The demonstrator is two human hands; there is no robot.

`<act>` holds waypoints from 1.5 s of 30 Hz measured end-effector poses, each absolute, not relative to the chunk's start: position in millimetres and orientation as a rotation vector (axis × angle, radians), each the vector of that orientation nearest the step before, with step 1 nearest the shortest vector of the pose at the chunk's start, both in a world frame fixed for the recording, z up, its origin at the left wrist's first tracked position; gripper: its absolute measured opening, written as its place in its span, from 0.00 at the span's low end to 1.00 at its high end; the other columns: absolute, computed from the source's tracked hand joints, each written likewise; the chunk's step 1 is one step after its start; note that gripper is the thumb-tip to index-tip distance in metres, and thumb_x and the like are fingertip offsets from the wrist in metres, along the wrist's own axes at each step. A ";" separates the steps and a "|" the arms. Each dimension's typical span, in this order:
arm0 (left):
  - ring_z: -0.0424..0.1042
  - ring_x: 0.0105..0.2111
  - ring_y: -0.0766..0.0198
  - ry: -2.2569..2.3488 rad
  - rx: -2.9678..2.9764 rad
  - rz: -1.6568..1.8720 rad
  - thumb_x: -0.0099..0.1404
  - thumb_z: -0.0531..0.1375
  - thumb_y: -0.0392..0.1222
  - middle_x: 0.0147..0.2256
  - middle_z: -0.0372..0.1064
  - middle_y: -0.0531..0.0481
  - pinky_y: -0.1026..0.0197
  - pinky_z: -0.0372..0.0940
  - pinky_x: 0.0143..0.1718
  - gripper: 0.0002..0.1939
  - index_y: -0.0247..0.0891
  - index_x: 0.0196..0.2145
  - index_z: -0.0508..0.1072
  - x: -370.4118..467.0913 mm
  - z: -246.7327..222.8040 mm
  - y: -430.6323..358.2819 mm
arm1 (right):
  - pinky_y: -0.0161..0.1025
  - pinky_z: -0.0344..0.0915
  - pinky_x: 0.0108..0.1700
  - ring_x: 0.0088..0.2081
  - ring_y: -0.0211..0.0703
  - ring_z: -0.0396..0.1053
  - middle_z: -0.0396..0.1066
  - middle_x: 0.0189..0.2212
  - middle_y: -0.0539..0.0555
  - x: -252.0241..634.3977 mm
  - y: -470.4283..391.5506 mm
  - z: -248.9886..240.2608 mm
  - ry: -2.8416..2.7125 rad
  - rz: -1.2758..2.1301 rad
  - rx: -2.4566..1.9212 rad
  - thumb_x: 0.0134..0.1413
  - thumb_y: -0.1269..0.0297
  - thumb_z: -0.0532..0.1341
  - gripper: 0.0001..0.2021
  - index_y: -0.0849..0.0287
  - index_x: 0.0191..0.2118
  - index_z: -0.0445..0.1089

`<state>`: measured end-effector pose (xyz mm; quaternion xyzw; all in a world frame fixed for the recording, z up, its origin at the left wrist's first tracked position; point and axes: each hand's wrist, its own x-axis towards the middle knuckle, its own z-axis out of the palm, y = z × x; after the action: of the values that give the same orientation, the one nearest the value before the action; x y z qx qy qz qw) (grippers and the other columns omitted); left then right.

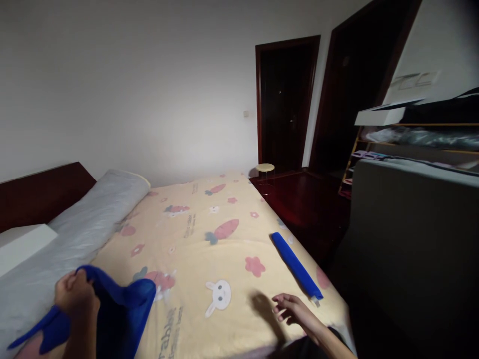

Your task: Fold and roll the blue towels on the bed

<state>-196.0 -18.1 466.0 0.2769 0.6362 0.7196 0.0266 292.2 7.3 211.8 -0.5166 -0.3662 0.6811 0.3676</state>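
My left hand (77,294) is closed around the edge of a blue cloth bag (125,304), at the lower left over the bed. The bag's upper edge gapes, and part of it hangs below the hand out of frame. My right hand (294,310) hovers above the bed at the lower right, its fingers loosely curled and apart with nothing in them. Close to it on the bed's right side lies a long, narrow blue folded bundle (297,267), with a small pale tag at its near end. The two blue things do not touch.
The bed has a cream sheet (190,269) with rabbits and carrots. A grey pillow (108,209) and a white box (26,244) lie by the dark headboard (45,189). Beyond stand a round stool (265,167) and a dark door (286,104). A loaded rack (419,124) stands right.
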 end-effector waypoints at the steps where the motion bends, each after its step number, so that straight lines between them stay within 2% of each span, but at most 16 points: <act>1: 0.61 0.24 0.69 1.961 0.672 2.318 0.54 0.63 0.45 0.23 0.59 0.62 0.62 0.66 0.31 0.14 0.37 0.37 0.69 -194.8 466.4 8.8 | 0.31 0.54 0.25 0.27 0.38 0.71 0.76 0.29 0.53 291.6 8.0 210.7 -0.962 1.729 -1.347 0.41 0.51 0.65 0.19 0.58 0.37 0.69; 3: 0.62 0.24 0.69 1.850 0.814 2.260 0.52 0.63 0.46 0.24 0.61 0.61 0.63 0.64 0.31 0.15 0.38 0.36 0.69 -183.4 463.8 50.5 | 0.33 0.56 0.26 0.27 0.40 0.72 0.76 0.29 0.53 289.8 9.6 210.1 -1.027 1.652 -1.385 0.41 0.47 0.65 0.21 0.58 0.36 0.70; 7: 0.69 0.32 0.63 1.695 1.402 1.794 0.55 0.62 0.54 0.30 0.70 0.55 0.62 0.65 0.36 0.17 0.40 0.37 0.70 -114.8 444.9 67.2 | 0.38 0.62 0.29 0.30 0.47 0.73 0.76 0.31 0.57 282.6 9.6 220.5 -1.203 1.473 -1.311 0.42 0.38 0.63 0.28 0.59 0.39 0.72; 10: 0.71 0.36 0.62 1.445 1.603 1.456 0.59 0.60 0.53 0.33 0.72 0.52 0.62 0.64 0.40 0.14 0.40 0.35 0.71 -34.3 405.6 52.6 | 0.44 0.66 0.38 0.40 0.51 0.74 0.75 0.45 0.62 273.9 1.5 234.6 -1.366 1.461 -1.142 0.49 0.38 0.60 0.31 0.57 0.51 0.70; 12: 0.69 0.31 0.64 1.255 1.614 1.199 0.59 0.58 0.50 0.28 0.70 0.53 0.63 0.63 0.35 0.12 0.39 0.32 0.71 19.8 363.9 42.7 | 0.47 0.66 0.45 0.47 0.51 0.71 0.67 0.56 0.63 267.4 -7.1 240.0 -1.488 1.474 -1.056 0.51 0.41 0.61 0.34 0.53 0.61 0.62; 14: 0.67 0.28 0.65 1.115 1.588 0.987 0.58 0.59 0.46 0.26 0.68 0.54 0.63 0.61 0.33 0.08 0.38 0.30 0.72 65.6 318.4 32.3 | 0.49 0.65 0.49 0.49 0.51 0.68 0.63 0.60 0.61 261.7 -14.8 239.5 -1.589 1.457 -1.056 0.49 0.45 0.64 0.37 0.51 0.64 0.58; 18: 0.64 0.27 0.67 1.046 1.522 0.880 0.55 0.59 0.38 0.23 0.65 0.56 0.64 0.58 0.31 0.02 0.38 0.27 0.71 114.6 262.3 11.2 | 0.48 0.66 0.47 0.43 0.53 0.70 0.74 0.45 0.58 257.0 -16.5 229.9 -1.611 1.287 -1.214 0.45 0.55 0.63 0.26 0.58 0.52 0.71; 22: 0.65 0.29 0.67 1.067 1.602 0.835 0.56 0.57 0.34 0.25 0.65 0.56 0.64 0.59 0.33 0.03 0.38 0.27 0.71 108.1 268.4 2.5 | 0.43 0.66 0.40 0.35 0.49 0.71 0.75 0.31 0.54 262.6 -6.5 225.9 -1.703 1.094 -1.291 0.44 0.66 0.55 0.14 0.59 0.36 0.75; 24: 0.67 0.32 0.65 1.117 1.708 0.771 0.53 0.60 0.33 0.29 0.68 0.55 0.65 0.60 0.35 0.05 0.39 0.30 0.71 95.0 273.6 1.6 | 0.41 0.65 0.37 0.32 0.48 0.70 0.74 0.28 0.53 266.7 -3.3 225.1 -1.796 0.890 -1.393 0.44 0.67 0.55 0.11 0.58 0.32 0.74; 26: 0.69 0.39 0.63 1.214 1.842 0.687 0.49 0.61 0.30 0.37 0.70 0.53 0.65 0.62 0.40 0.13 0.41 0.34 0.72 81.2 268.9 0.6 | 0.42 0.65 0.38 0.32 0.48 0.70 0.74 0.28 0.54 271.0 -2.3 223.8 -1.883 0.619 -1.437 0.45 0.67 0.57 0.08 0.57 0.32 0.73; 30: 0.70 0.46 0.60 1.577 1.952 0.492 0.50 0.57 0.26 0.47 0.69 0.48 0.62 0.62 0.49 0.22 0.44 0.42 0.72 52.0 234.1 2.8 | 0.39 0.67 0.33 0.30 0.46 0.72 0.75 0.29 0.55 282.8 -1.3 222.5 -1.800 0.283 -1.325 0.55 0.63 0.56 0.08 0.56 0.33 0.72; 33: 0.72 0.49 0.57 1.808 1.808 0.573 0.54 0.55 0.28 0.46 0.72 0.45 0.57 0.63 0.52 0.19 0.41 0.42 0.74 27.1 207.6 13.7 | 0.38 0.69 0.32 0.30 0.45 0.74 0.75 0.29 0.54 294.2 1.3 225.0 -1.622 0.177 -1.253 0.59 0.62 0.53 0.11 0.55 0.33 0.71; 37: 0.75 0.45 0.51 1.767 1.426 1.058 0.53 0.59 0.38 0.39 0.78 0.43 0.51 0.67 0.51 0.12 0.39 0.36 0.77 1.8 197.9 36.6 | 0.40 0.70 0.39 0.35 0.47 0.75 0.75 0.30 0.54 304.7 6.8 229.1 -1.445 0.136 -1.249 0.59 0.62 0.52 0.11 0.55 0.31 0.70; 41: 0.76 0.40 0.52 1.656 1.335 1.236 0.51 0.58 0.44 0.35 0.79 0.46 0.53 0.70 0.45 0.13 0.39 0.34 0.77 -10.7 225.0 54.5 | 0.44 0.70 0.44 0.40 0.50 0.75 0.76 0.36 0.57 311.3 15.1 229.4 -1.218 0.215 -1.364 0.58 0.58 0.53 0.12 0.56 0.38 0.71; 43: 0.76 0.37 0.53 1.591 1.372 1.282 0.49 0.58 0.43 0.32 0.78 0.48 0.55 0.71 0.42 0.13 0.39 0.32 0.76 -19.8 250.7 57.4 | 0.45 0.70 0.44 0.42 0.52 0.75 0.77 0.39 0.58 316.3 19.6 229.0 -1.132 0.242 -1.423 0.56 0.53 0.54 0.16 0.57 0.42 0.71; 45: 0.75 0.35 0.55 1.535 1.498 1.278 0.46 0.58 0.41 0.29 0.77 0.50 0.56 0.71 0.40 0.12 0.40 0.31 0.76 -35.1 279.6 56.3 | 0.44 0.70 0.42 0.41 0.53 0.75 0.77 0.38 0.58 322.1 23.0 229.5 -1.105 0.274 -1.468 0.54 0.48 0.55 0.19 0.57 0.40 0.72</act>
<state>-35.1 56.3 279.6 0.5692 0.5830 0.4855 0.3167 322.1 23.0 229.5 -0.6329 -0.4766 0.1179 0.5987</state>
